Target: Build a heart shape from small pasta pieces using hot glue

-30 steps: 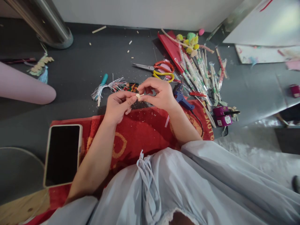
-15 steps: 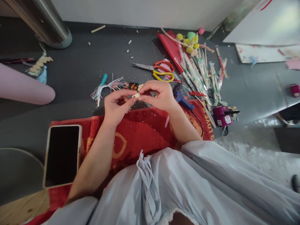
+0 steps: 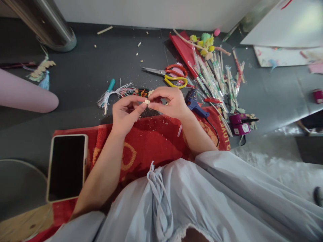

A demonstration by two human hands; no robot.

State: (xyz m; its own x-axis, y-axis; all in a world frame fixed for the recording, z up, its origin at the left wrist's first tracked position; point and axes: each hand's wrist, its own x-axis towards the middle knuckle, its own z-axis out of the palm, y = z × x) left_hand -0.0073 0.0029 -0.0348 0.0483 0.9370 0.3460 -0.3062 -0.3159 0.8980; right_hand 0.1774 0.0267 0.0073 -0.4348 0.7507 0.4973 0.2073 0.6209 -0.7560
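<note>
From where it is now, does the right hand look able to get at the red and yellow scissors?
Probably yes: the scissors lie uncovered just beyond the right hand, nothing between. But its fingertips pinch a small pale piece shared with the left hand.

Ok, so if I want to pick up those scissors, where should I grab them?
I'd grab the scissors by the red and yellow handle loops at their right end, reaching down from the near side. They lie flat on the dark floor with the closed blades pointing left, so the sharp tips stay away from you.
</note>
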